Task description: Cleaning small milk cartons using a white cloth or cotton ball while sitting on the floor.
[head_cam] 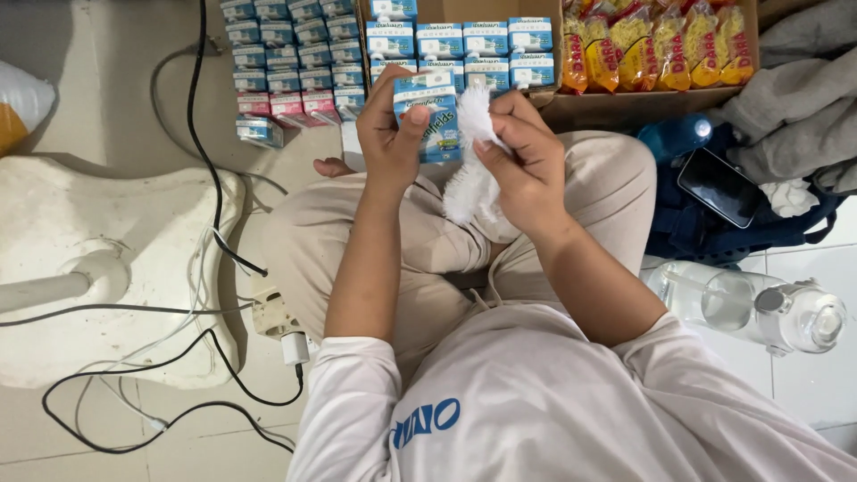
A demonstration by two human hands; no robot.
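The left hand [393,125] clamped an upright blue-and-white carton [428,120]; just beside it, the right hand [527,161] pinched a white cloth [469,178] touching the carton's right edge

Fwd path blocked: stacked blue cartons [286,62] and cardboard box [625,105] w/ noodle packs [661,45]. Person's left: cables [205,161], fan base [107,268]. Right: bottle [750,308], phone [719,186]. Free room only over lap [428,241].

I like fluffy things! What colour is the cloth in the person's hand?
White, clearest in the head view: the cloth in the right hand.
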